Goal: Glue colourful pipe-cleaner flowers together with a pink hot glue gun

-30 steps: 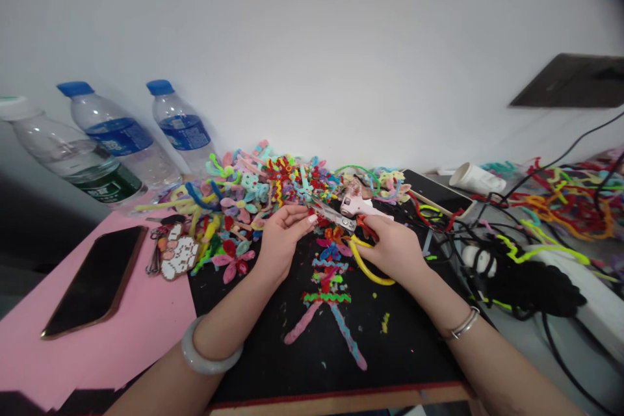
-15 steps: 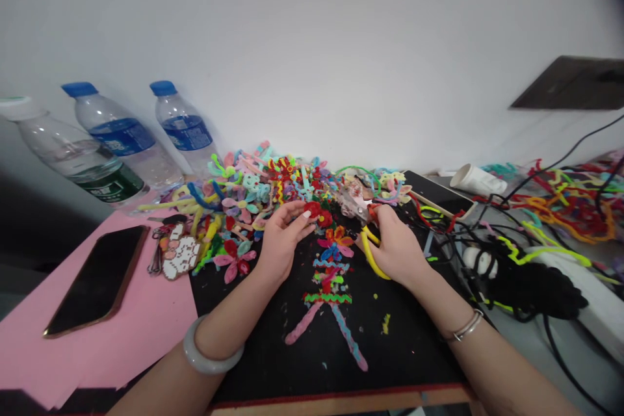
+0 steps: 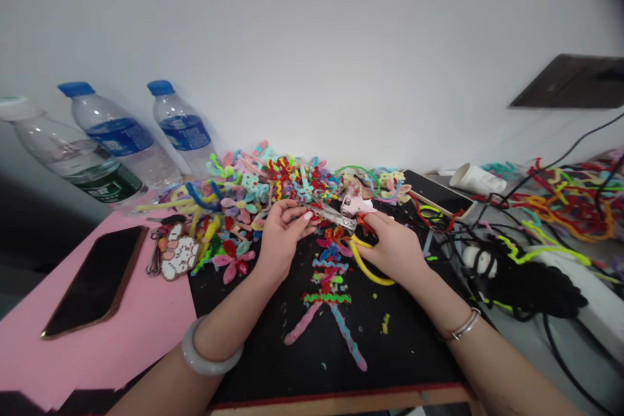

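My left hand (image 3: 280,237) pinches a red fuzzy pipe-cleaner flower (image 3: 318,215) with thumb and fingertips. Fingers and blades hide most of that flower. My right hand (image 3: 397,248) grips scissors (image 3: 345,221) with a yellow loop and an orange-red one. Their blades point left and lie across the flower, close to my left fingertips; whether they touch it I cannot tell. Below, on a black mat (image 3: 263,357), lies a column of pipe-cleaner pieces (image 3: 327,298), with a multicoloured flower on top and two legs spreading at the bottom.
Behind my hands is a heap of pipe-cleaner flowers (image 3: 248,188) and a pink glue gun (image 3: 358,203). Left are bottles (image 3: 182,130), a phone (image 3: 95,283) on pink paper (image 3: 160,331) and a keychain (image 3: 180,257). Right are another phone (image 3: 439,195), a paper cup (image 3: 478,179) and tangled cables (image 3: 531,283).
The scissors have swung down and left, so their blades now cross the red flower at my left fingertips. My right hand has turned slightly; my left hand has hardly moved.
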### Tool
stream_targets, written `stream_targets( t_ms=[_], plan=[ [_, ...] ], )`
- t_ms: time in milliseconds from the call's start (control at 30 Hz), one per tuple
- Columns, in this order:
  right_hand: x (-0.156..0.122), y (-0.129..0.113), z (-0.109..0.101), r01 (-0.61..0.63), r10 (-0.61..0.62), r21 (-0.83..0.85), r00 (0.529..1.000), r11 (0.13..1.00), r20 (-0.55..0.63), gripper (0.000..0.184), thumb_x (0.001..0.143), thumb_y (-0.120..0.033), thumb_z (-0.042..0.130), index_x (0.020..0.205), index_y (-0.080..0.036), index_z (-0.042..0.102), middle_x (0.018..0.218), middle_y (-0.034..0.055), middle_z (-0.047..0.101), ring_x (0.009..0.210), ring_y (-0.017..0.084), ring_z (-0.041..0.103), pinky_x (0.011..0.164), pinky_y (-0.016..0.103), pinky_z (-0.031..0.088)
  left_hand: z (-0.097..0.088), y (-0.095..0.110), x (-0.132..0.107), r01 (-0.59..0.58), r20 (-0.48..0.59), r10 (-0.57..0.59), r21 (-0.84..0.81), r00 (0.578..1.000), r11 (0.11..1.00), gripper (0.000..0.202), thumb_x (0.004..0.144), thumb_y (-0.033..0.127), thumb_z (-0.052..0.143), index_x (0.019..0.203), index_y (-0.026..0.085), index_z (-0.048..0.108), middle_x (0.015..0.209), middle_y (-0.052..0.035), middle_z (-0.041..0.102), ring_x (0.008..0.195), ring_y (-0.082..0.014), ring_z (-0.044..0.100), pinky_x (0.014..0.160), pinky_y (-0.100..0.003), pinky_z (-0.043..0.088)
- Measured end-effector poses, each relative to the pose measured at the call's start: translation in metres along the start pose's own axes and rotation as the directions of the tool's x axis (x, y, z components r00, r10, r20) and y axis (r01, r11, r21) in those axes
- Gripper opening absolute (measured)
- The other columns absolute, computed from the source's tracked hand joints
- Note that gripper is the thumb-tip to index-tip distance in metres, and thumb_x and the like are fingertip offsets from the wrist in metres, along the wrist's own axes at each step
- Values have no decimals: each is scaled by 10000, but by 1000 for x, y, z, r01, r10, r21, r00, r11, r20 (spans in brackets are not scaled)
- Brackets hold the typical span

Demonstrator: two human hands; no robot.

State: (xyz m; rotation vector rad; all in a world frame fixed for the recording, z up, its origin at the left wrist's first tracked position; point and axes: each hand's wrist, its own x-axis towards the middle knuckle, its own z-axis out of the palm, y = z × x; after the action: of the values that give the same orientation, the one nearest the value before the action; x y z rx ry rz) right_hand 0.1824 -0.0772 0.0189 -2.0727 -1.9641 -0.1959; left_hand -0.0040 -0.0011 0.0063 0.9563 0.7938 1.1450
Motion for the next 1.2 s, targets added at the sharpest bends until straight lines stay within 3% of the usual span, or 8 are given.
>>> stream_targets(
  t_ms=[367, 500, 667, 900, 1200],
  plan=[
    [1, 3, 2, 4, -4, -16, 1000, 1000, 20, 244, 736, -411, 573, 871, -209, 602, 867, 40, 666, 761, 189, 615, 564, 252, 358, 0, 1, 1, 14, -14, -14, -14, 1000, 1000, 326, 662, 262, 703, 896, 188, 487, 809, 33, 585, 652, -82, 608, 677, -258, 531],
    [1, 2, 0, -15, 15, 0, 999, 1000, 40, 211, 747, -401, 561, 826, -206, 573, 819, 41, 650, 733, 191, 597, 557, 257, 341, 0, 1, 0, 50, -4, -50, -6, 999, 999, 306, 669, 265, 694, 894, 183, 504, 805, 30, 558, 714, -122, 654, 683, -262, 528],
    [2, 1, -5, -84, 84, 79, 996, 993, -8, 256, 766, -391, 521, 910, -185, 475, 871, 66, 586, 700, 195, 563, 560, 275, 363, 1, 3, -1, 53, 13, -53, -29, 999, 998, 267, 695, 264, 672, 912, 184, 538, 896, 6, 537, 801, -151, 664, 725, -274, 528],
    [1, 0, -4, -26, 25, 56, 1000, 998, 18, 289, 753, -367, 528, 970, -183, 478, 942, 77, 560, 768, 208, 566, 615, 283, 390, 0, 0, 0, -2, 12, 2, 0, 1000, 1000, 284, 683, 275, 682, 940, 206, 584, 991, -6, 551, 838, -121, 613, 778, -313, 532],
    [-1, -3, -3, 1, 0, -17, 1000, 1000, 23, 353, 733, -449, 567, 986, -203, 545, 977, 57, 624, 817, 212, 607, 607, 277, 391, -3, -4, 3, 1, -33, -1, -14, 999, 1000, 362, 644, 238, 720, 943, 182, 523, 817, 4, 632, 734, -112, 631, 697, -254, 515]
  ],
)
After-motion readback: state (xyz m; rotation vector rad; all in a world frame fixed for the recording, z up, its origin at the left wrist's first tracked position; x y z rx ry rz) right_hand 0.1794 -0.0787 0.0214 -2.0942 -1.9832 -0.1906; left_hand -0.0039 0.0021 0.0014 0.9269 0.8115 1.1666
